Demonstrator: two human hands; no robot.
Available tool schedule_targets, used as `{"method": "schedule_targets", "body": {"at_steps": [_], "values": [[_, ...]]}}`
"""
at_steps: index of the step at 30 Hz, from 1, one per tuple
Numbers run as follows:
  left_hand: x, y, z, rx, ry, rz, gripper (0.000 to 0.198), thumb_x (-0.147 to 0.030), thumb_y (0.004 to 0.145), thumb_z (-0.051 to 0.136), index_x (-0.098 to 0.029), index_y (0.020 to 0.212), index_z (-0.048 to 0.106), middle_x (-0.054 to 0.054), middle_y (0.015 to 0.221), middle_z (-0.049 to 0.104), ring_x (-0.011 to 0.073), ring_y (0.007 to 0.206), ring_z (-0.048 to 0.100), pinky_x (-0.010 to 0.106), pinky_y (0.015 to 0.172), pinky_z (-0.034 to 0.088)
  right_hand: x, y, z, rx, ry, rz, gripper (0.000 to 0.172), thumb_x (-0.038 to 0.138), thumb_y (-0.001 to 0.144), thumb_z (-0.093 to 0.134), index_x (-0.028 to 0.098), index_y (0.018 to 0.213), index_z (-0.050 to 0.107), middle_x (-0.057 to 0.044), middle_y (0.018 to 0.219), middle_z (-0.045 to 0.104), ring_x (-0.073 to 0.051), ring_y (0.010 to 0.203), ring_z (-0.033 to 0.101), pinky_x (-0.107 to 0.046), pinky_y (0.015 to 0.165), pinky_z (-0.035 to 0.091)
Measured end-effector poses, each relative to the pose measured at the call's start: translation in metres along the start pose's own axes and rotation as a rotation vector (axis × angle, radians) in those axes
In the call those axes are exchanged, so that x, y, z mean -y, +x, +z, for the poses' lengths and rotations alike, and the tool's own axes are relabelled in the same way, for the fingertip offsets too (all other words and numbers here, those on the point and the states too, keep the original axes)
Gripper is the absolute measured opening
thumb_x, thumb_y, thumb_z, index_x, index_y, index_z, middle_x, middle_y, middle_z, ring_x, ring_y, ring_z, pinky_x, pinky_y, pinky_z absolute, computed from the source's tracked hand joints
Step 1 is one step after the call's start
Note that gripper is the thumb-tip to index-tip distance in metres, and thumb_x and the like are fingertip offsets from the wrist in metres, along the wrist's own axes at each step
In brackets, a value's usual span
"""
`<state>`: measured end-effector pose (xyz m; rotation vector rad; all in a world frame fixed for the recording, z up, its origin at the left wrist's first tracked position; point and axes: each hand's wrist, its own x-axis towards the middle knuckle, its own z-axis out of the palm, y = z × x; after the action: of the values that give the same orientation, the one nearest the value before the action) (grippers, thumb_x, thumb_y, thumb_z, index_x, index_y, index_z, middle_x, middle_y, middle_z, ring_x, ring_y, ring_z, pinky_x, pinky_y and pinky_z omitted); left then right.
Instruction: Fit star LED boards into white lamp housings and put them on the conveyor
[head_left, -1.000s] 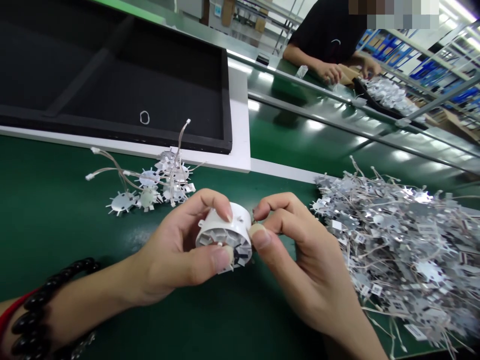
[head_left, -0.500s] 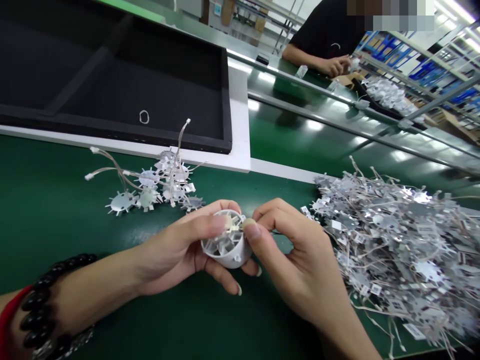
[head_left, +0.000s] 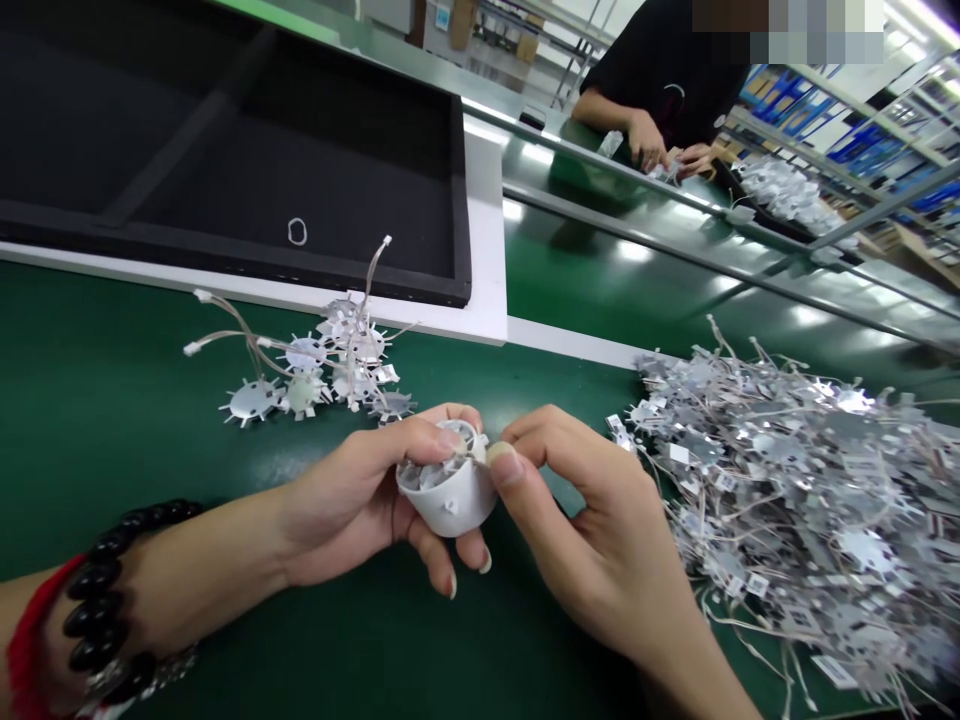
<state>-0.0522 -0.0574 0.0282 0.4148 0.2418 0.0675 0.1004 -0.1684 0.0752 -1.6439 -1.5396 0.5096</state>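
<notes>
A white round plastic housing point(head_left: 456, 500) with ribs inside sits in my left hand point(head_left: 360, 490). My left thumb presses over its open top while the other fingers wrap beneath and behind it. Against the housing's right rim, my right hand point(head_left: 592, 520) is closed in a pinch of thumb and forefinger. Whatever lies between those fingertips is hidden. To the left, beyond my left hand, a small group of silvery star-edged plates with wires point(head_left: 352, 370) lies on the green table point(head_left: 337, 650).
A large pile of similar wired plates point(head_left: 810, 500) covers the right side. A black tray point(head_left: 360, 190) on a white board point(head_left: 487, 240) occupies the back left. Across a metal rail point(head_left: 637, 215), a co-worker's hands point(head_left: 652, 145) handle small pale parts near another pile point(head_left: 787, 195).
The housing has turned in my left hand, showing more of its side wall. My right pinch stays near its rim. The co-worker's hands have lowered to the far table.
</notes>
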Motion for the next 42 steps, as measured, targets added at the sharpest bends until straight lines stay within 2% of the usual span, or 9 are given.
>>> {"method": "schedule_targets", "body": {"at_steps": [10,16,19,24,32,42], "values": [[-0.0018,-0.0009,0.0036,-0.057,0.072,0.034,0.024,-0.03,0.087,0.071,-0.019,0.103,0.056,0.005,0.077,0.075,0.022,0.071,0.078,0.021,0.049,0.063,-0.0016,0.0008,0.0001,-0.004,-0.014,-0.05,0.027,0.019,0.099,0.058,0.019,0.073,0.059,0.002,0.073,0.065,-0.009,0.068,0.061,-0.02,0.064,0.047],[0.001,0.0003,0.0022,-0.034,0.038,0.05,0.023,-0.033,0.091,0.069,-0.019,0.106,0.057,0.005,0.082,0.075,0.0232,0.075,0.078,0.023,0.049,0.063,-0.0019,0.002,-0.0031,-0.029,-0.034,-0.021,0.026,0.02,0.098,0.059,0.019,0.073,0.06,0.002,0.074,0.066,-0.008,0.067,0.061,-0.02,0.062,0.047],[0.001,0.0013,0.0009,0.027,-0.004,0.062,0.025,-0.039,0.096,0.064,-0.017,0.107,0.06,0.008,0.089,0.076,0.0259,0.083,0.08,0.026,0.051,0.065,-0.0014,0.0023,-0.0053,-0.051,-0.062,0.009,0.025,0.02,0.098,0.058,0.02,0.073,0.059,0.002,0.074,0.066,-0.009,0.066,0.061,-0.02,0.061,0.046],[-0.0014,0.0012,0.0011,0.034,-0.002,0.067,0.02,-0.033,0.096,0.065,-0.017,0.106,0.059,0.01,0.096,0.077,0.0274,0.093,0.079,0.027,0.057,0.067,-0.0009,0.0033,-0.0069,-0.086,-0.082,0.032,0.027,0.021,0.098,0.056,0.021,0.072,0.058,0.002,0.07,0.066,-0.01,0.063,0.06,-0.023,0.059,0.045],[-0.0024,0.0004,0.0042,0.024,0.028,0.069,0.026,-0.034,0.093,0.072,-0.016,0.109,0.063,0.01,0.097,0.077,0.0281,0.094,0.079,0.025,0.057,0.068,-0.0033,0.0018,-0.0075,-0.099,-0.095,0.033,0.027,0.022,0.099,0.055,0.021,0.072,0.057,0.001,0.071,0.066,-0.012,0.063,0.059,-0.026,0.058,0.045],[-0.001,-0.0004,0.0022,0.028,0.119,0.112,0.027,-0.032,0.092,0.077,-0.019,0.107,0.059,0.007,0.098,0.075,0.0263,0.096,0.079,0.024,0.06,0.067,-0.0023,0.0024,-0.0091,-0.118,-0.137,-0.002,0.026,0.02,0.1,0.055,0.022,0.074,0.055,0.003,0.074,0.065,-0.009,0.064,0.057,-0.023,0.057,0.042]]}}
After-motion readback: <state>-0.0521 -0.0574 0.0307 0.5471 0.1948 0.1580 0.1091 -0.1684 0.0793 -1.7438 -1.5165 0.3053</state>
